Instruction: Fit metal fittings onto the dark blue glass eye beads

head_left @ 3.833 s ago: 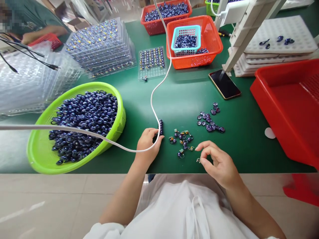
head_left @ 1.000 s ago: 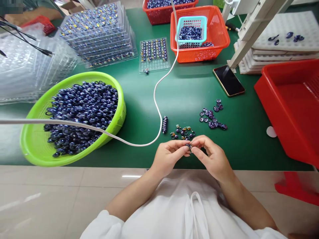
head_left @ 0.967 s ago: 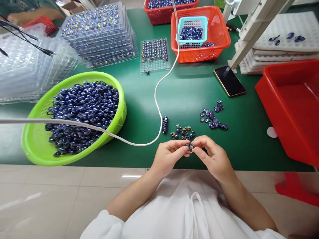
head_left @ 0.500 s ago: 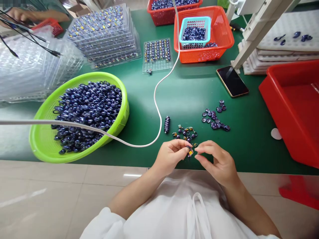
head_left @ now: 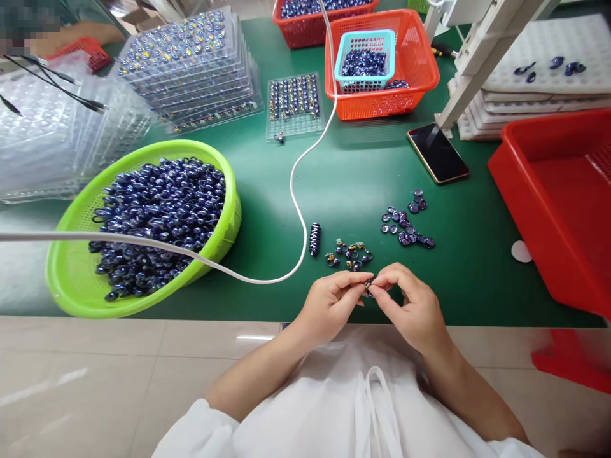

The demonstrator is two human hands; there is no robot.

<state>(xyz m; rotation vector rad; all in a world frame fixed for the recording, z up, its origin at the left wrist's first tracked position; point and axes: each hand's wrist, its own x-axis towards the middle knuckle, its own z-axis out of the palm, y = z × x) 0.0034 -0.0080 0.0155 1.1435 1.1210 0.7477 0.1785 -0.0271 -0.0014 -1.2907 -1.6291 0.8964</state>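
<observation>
at lower centre, the right hand (head_left: 414, 310) rejoins the left hand (head_left: 330, 305); their fingers pinch a small dark part (head_left: 368, 286), resuming two-handed work.

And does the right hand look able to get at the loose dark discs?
Likely yes: only green tabletop appears between the right hand and the dark discs, but that hand is pinching a small part.

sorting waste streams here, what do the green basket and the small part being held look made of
Green basket: probably plastic, semi-glossy, with even colour, a smooth rim and a finely perforated wall. Small part: dark and shiny, perhaps plastic or metal; too hidden to tell.
</observation>
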